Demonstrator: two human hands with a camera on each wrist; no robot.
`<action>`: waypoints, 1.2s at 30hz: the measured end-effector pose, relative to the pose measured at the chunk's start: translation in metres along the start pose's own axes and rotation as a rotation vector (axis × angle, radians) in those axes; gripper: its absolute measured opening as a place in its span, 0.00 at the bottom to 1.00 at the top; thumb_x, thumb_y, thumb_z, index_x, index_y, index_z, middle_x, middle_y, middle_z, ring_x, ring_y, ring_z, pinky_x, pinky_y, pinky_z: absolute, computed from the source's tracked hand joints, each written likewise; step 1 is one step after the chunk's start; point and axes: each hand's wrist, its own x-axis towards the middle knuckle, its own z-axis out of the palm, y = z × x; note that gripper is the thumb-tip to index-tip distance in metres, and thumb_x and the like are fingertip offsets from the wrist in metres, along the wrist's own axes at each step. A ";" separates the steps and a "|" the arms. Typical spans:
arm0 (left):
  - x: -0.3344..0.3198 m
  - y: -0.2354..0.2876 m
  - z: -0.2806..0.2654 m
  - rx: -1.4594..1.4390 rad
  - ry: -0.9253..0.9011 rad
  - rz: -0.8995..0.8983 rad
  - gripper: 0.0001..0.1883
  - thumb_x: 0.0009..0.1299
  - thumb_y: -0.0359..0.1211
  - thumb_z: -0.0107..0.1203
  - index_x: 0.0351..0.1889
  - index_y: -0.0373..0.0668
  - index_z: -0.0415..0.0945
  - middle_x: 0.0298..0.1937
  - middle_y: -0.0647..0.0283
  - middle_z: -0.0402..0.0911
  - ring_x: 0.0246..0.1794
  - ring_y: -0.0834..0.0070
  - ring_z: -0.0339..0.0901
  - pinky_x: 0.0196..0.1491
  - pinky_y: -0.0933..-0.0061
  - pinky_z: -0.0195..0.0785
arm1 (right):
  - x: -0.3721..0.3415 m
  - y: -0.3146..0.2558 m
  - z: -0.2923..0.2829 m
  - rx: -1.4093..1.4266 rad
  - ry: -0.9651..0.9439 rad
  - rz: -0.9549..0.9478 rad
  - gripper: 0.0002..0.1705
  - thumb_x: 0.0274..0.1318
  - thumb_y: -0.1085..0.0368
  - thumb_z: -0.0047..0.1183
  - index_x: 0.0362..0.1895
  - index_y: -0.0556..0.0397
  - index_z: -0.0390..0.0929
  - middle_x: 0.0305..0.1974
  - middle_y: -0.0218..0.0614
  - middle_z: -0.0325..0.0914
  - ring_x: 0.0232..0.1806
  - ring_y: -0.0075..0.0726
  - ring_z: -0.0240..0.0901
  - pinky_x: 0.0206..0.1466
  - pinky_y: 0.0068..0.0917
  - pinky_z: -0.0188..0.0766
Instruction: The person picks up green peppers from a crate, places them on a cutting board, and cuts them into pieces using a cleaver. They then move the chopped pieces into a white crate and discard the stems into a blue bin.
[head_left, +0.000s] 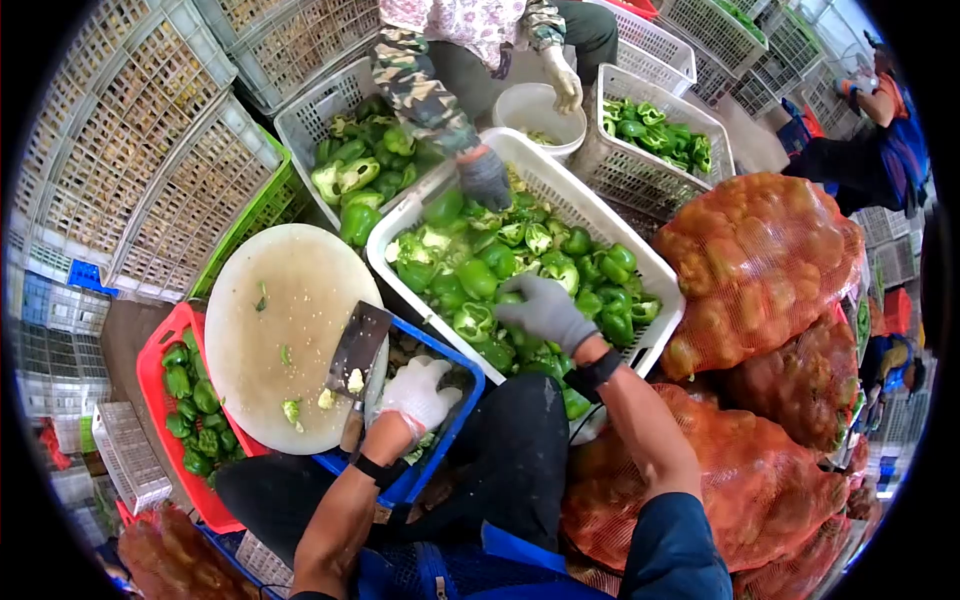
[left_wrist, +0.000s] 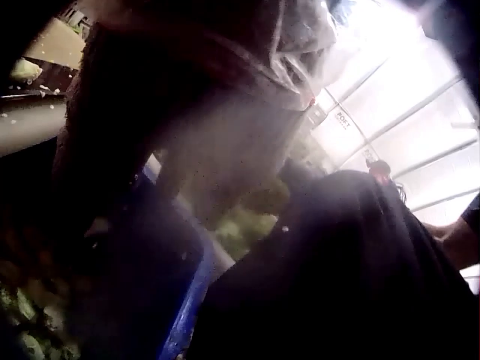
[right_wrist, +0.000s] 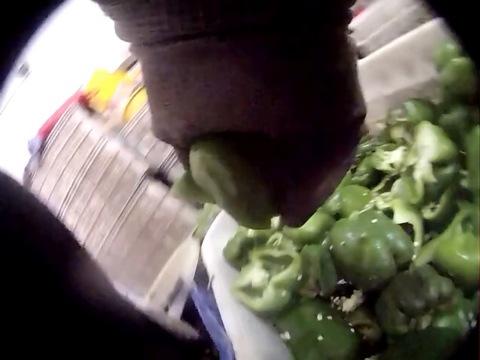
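Note:
My right hand point(head_left: 548, 310), in a grey glove, is over a white crate point(head_left: 655, 370) heaped with cut green bell peppers point(head_left: 478, 278). In the right wrist view its fingers curl round a green bell pepper point(right_wrist: 229, 180), partly hidden by the glove. White-gloved, my left hand point(head_left: 420, 392) hovers over a blue crate point(head_left: 468, 368) of scraps, its fingers loosely spread. Beside it a cleaver point(head_left: 360, 345) lies at the edge of a round cutting board point(head_left: 270, 350), its wooden handle close to the wrist. Small pale pepper cores point(head_left: 326, 398) dot the board.
Across from me, another person's gloved hand point(head_left: 485, 180) reaches into the white crate. A red crate point(head_left: 152, 385) of whole peppers stands at left, and orange mesh sacks point(head_left: 760, 265) pile up at right. Behind are a white bucket point(head_left: 540, 105) and a crate of pepper halves point(head_left: 655, 135).

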 end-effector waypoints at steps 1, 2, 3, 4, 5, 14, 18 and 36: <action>-0.003 -0.003 0.004 0.007 0.018 0.021 0.24 0.71 0.46 0.66 0.61 0.44 0.87 0.61 0.46 0.85 0.61 0.42 0.83 0.67 0.47 0.76 | 0.007 -0.003 0.010 -0.242 -0.005 -0.152 0.21 0.63 0.56 0.68 0.57 0.49 0.89 0.48 0.52 0.90 0.49 0.54 0.88 0.56 0.44 0.83; -0.005 -0.005 0.007 0.013 0.039 0.044 0.24 0.71 0.46 0.66 0.61 0.44 0.87 0.63 0.46 0.85 0.62 0.43 0.83 0.67 0.47 0.76 | 0.015 -0.003 0.022 -0.311 0.014 -0.229 0.21 0.63 0.57 0.67 0.58 0.48 0.87 0.47 0.51 0.89 0.50 0.56 0.88 0.55 0.46 0.83; -0.006 -0.007 0.010 0.006 0.074 0.051 0.23 0.72 0.45 0.65 0.61 0.44 0.87 0.61 0.45 0.85 0.62 0.43 0.83 0.66 0.47 0.76 | 0.025 0.000 0.035 -0.382 0.033 -0.309 0.22 0.62 0.57 0.66 0.59 0.47 0.86 0.47 0.51 0.89 0.51 0.58 0.88 0.55 0.48 0.83; -0.004 -0.008 0.010 0.004 0.050 0.039 0.23 0.72 0.44 0.65 0.61 0.43 0.87 0.61 0.45 0.85 0.62 0.43 0.83 0.66 0.47 0.76 | 0.036 0.006 0.047 -0.451 0.050 -0.392 0.23 0.62 0.58 0.65 0.61 0.46 0.85 0.46 0.50 0.89 0.51 0.60 0.87 0.55 0.50 0.83; -0.003 -0.010 0.010 0.002 0.025 0.024 0.23 0.72 0.44 0.64 0.61 0.43 0.86 0.61 0.44 0.85 0.62 0.43 0.83 0.66 0.47 0.76 | 0.050 0.012 0.056 -0.556 -0.031 -0.518 0.21 0.64 0.61 0.58 0.61 0.44 0.85 0.46 0.47 0.90 0.52 0.56 0.88 0.53 0.50 0.83; 0.009 -0.002 -0.009 -0.104 0.259 0.057 0.25 0.73 0.40 0.64 0.66 0.40 0.82 0.61 0.40 0.85 0.61 0.42 0.83 0.67 0.48 0.75 | 0.057 0.004 0.059 -0.501 -0.095 -0.176 0.13 0.58 0.56 0.62 0.40 0.49 0.91 0.42 0.54 0.90 0.48 0.63 0.89 0.52 0.53 0.84; 0.032 0.039 -0.032 -0.114 0.369 0.142 0.28 0.72 0.37 0.65 0.70 0.40 0.78 0.60 0.37 0.85 0.60 0.35 0.82 0.66 0.46 0.76 | 0.021 -0.044 0.030 -0.423 -0.098 -0.179 0.14 0.56 0.55 0.63 0.38 0.50 0.91 0.40 0.56 0.90 0.46 0.63 0.89 0.49 0.56 0.84; -0.016 0.093 -0.081 0.126 0.477 0.144 0.26 0.66 0.29 0.60 0.65 0.38 0.79 0.56 0.39 0.81 0.56 0.39 0.82 0.57 0.42 0.77 | -0.058 -0.079 0.009 0.568 -0.323 -0.288 0.32 0.68 0.51 0.69 0.65 0.63 0.85 0.50 0.37 0.91 0.51 0.27 0.83 0.59 0.28 0.78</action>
